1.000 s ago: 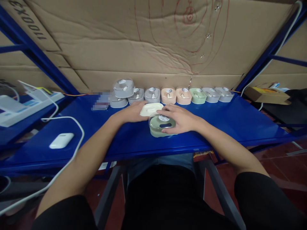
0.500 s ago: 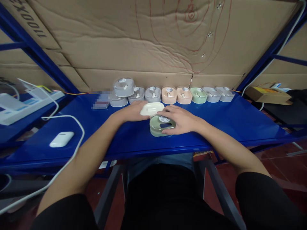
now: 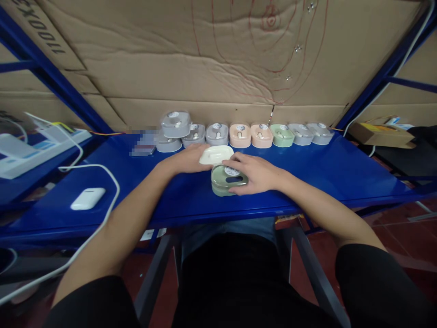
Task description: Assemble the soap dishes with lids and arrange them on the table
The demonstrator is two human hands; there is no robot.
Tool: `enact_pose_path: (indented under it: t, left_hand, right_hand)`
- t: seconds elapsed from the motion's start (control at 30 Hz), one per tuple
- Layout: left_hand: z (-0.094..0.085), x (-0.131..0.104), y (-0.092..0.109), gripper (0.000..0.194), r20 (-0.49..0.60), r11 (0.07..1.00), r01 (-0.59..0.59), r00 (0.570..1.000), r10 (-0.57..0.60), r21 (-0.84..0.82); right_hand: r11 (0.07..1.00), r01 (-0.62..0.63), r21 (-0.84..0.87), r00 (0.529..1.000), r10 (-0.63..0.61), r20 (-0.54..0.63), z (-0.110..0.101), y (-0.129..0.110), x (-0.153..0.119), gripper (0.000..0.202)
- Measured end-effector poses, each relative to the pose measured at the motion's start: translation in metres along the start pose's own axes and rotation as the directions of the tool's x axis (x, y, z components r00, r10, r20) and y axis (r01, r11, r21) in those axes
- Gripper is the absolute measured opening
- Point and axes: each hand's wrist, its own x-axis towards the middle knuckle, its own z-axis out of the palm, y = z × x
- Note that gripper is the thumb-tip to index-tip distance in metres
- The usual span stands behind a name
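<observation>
My left hand (image 3: 191,159) is closed on the left end of a shallow cream-white oval dish (image 3: 215,156), its hollow side facing up; the thumb lies along the near edge. My right hand (image 3: 256,173) grips a small green box (image 3: 219,181) from its right side, fingers over the top and thumb at the front. The box has a clear lid with a round white sticker and an oblong slot. It is just in front of the dish, close to the blue table top (image 3: 184,196); whether it rests there I cannot tell.
Along the back stands a row of similar lidded boxes: grey ones (image 3: 217,135), peach ones (image 3: 240,135) and a green one (image 3: 283,135). One grey box (image 3: 175,124) is stacked at the left. A white earbud case (image 3: 88,199) and a white cable (image 3: 111,182) lie left.
The right hand has shifted slightly left and toward me with the green box. My left hand and the cream-white dish have hardly moved.
</observation>
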Motion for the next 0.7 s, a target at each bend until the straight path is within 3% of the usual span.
enact_pose_path:
  t: [0.3, 0.5, 0.7]
  left_hand:
    - [0.002, 0.001, -0.003, 0.052, -0.001, 1.000, -0.006, 1.000, 0.006, -0.022]
    - [0.003, -0.004, -0.005, 0.088, -0.033, 0.986, 0.167, 0.986, -0.166, 0.008]
    - [0.009, -0.003, 0.017, 0.099, 0.010, 0.980, 0.152, 0.988, -0.152, -0.130]
  right_hand:
    - [1.000, -0.002, -0.017, 1.000, 0.003, 0.016, 0.001, -0.002, -0.001, 0.093]
    - [0.999, -0.018, 0.044, 0.994, 0.013, 0.106, -0.008, 0.006, -0.007, 0.109]
    - [0.991, -0.030, 0.133, 0.997, 0.039, -0.061, -0.025, 0.024, -0.014, 0.106]
